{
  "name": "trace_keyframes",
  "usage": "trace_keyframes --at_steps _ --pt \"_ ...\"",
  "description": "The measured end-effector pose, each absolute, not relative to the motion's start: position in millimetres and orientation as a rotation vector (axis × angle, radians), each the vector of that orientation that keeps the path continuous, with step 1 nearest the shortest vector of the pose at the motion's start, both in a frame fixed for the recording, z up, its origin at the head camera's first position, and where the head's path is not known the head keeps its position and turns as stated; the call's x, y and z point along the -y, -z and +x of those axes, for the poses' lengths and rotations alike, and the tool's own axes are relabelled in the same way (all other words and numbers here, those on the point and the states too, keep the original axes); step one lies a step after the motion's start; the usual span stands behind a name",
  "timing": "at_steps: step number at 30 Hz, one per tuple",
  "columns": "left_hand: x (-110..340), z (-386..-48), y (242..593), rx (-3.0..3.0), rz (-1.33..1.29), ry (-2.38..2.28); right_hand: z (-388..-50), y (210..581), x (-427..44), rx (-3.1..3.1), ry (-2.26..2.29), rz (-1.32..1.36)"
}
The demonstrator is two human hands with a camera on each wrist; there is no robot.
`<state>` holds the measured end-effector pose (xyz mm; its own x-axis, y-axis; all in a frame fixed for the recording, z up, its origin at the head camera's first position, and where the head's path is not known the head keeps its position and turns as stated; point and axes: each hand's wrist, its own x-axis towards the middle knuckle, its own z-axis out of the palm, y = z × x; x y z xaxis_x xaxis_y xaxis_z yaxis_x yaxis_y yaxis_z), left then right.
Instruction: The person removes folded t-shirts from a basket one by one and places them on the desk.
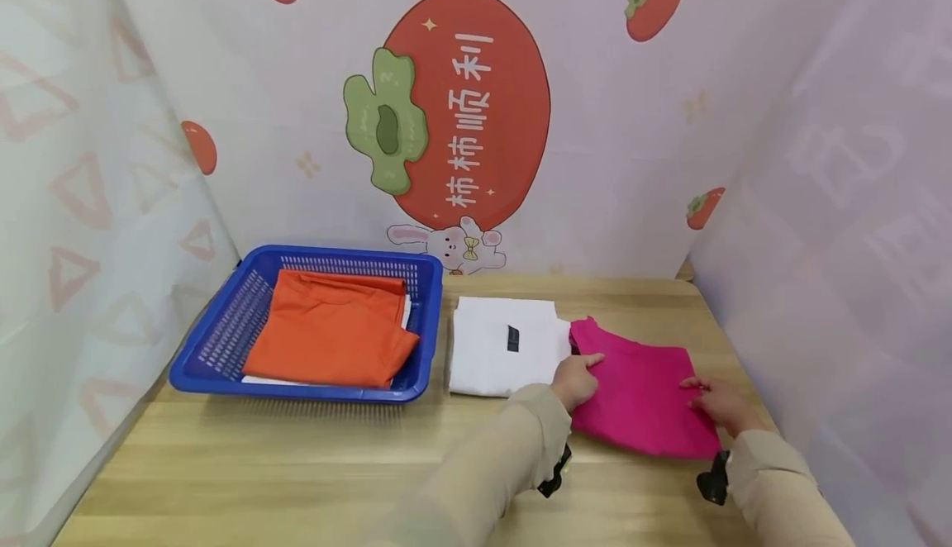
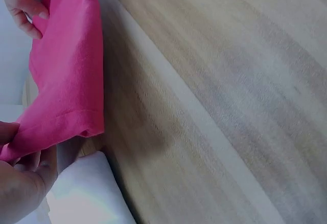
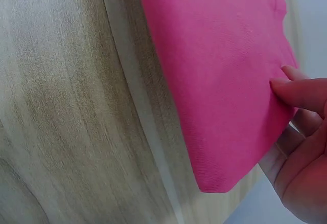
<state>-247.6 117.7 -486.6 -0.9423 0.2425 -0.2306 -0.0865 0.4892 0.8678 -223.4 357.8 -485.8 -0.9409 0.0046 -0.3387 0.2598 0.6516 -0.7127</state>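
A folded bright pink garment (image 1: 643,390) is held between both hands over the right part of the table. My left hand (image 1: 574,380) pinches its left edge, thumb on top and fingers underneath, as the left wrist view shows. On the opposite edge my right hand (image 1: 721,402) grips the cloth the same way, with the thumb (image 3: 299,93) pressed on its upper face. Just left of the pink cloth lies a folded white garment (image 1: 483,357) with a small dark label; the pink one's left corner meets its right side.
A blue plastic basket (image 1: 186,378) stands on the left of the wooden table (image 1: 297,464). Inside it a folded orange garment (image 1: 335,332) lies on top of something white. Printed cloth sheets (image 1: 595,159) hang behind the table and on both sides.
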Motion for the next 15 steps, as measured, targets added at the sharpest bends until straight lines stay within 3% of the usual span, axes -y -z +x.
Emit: trace_keyframes --at_steps 15 --pt "-124.0 -267.5 492.7 -2.383 0.107 -1.460 -245.9 493.6 -364.0 -2.791 0.986 0.241"
